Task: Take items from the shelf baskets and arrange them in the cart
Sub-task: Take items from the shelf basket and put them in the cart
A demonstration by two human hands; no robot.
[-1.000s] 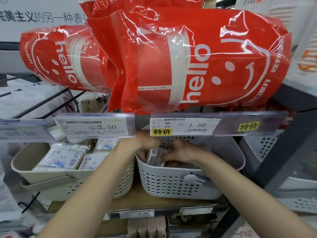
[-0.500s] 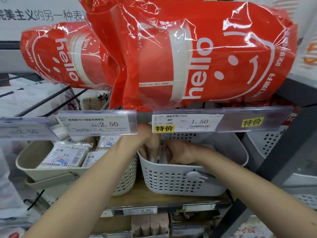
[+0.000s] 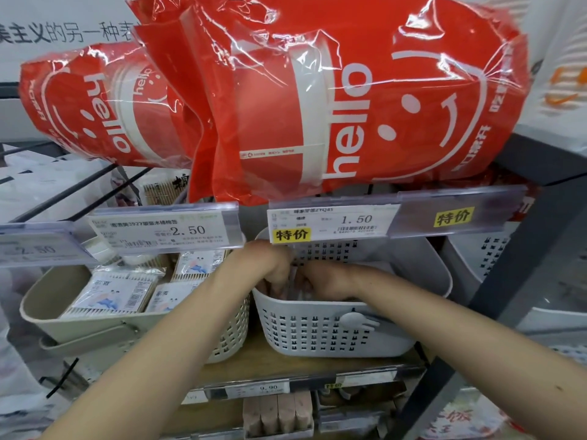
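Both my hands reach into a grey perforated shelf basket (image 3: 330, 331) in the middle of the shelf. My left hand (image 3: 270, 268) and my right hand (image 3: 324, 279) meet inside it, fingers curled round small clear-wrapped packets (image 3: 293, 282) pressed between them. The basket's front wall hides the fingertips and most of the packets. No cart is in view.
A beige basket (image 3: 79, 325) of cotton-swab packs (image 3: 114, 293) stands to the left. Large red "hello" bags (image 3: 349, 100) hang low overhead. Clear price-tag rails (image 3: 333, 222) jut out just above my hands. Another grey basket (image 3: 482, 255) and a dark shelf post (image 3: 521, 249) stand right.
My hands have drawn closer together inside the grey basket, gathering the packets between them. The view has shifted slightly down and left.
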